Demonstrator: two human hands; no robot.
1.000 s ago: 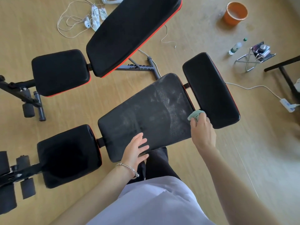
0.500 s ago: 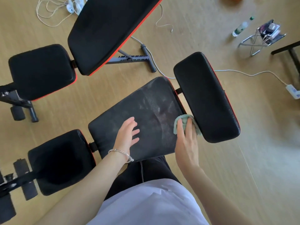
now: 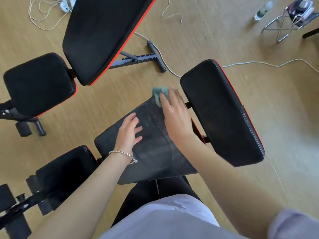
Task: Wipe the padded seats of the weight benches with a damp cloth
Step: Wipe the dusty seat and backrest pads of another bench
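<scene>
**Head view, looking down on two weight benches.** The right hand (image 3: 174, 114), fingers stretched flat and blurred by motion, presses the green cloth (image 3: 159, 93) onto the far corner of the middle pad (image 3: 151, 161), at centre frame just above the midline. So far as the blur allows, it pushes the cloth rather than gripping it. The left hand (image 3: 128, 131) lies spread and relaxed on the same pad, holding nothing and apparently bracing.

**Change.** A second ago the cloth sat at the pad's near right corner, by the gap to the end pad (image 3: 221, 111). Half a second ago it was midway along that edge. Now it has reached the upper end and partly overhangs the edge, so one stroke has run the whole right margin of the pad, away from the person.

**Meaning for the task.** Pale, dusty smears remain across the pad's middle and lower left, so this surface is judged only partly wiped. The end pad, the lower-left pad (image 3: 65, 169) and the second bench (image 3: 103, 37) in the upper left look dark and show no smears. Whether they were wiped cannot be told.
</scene>
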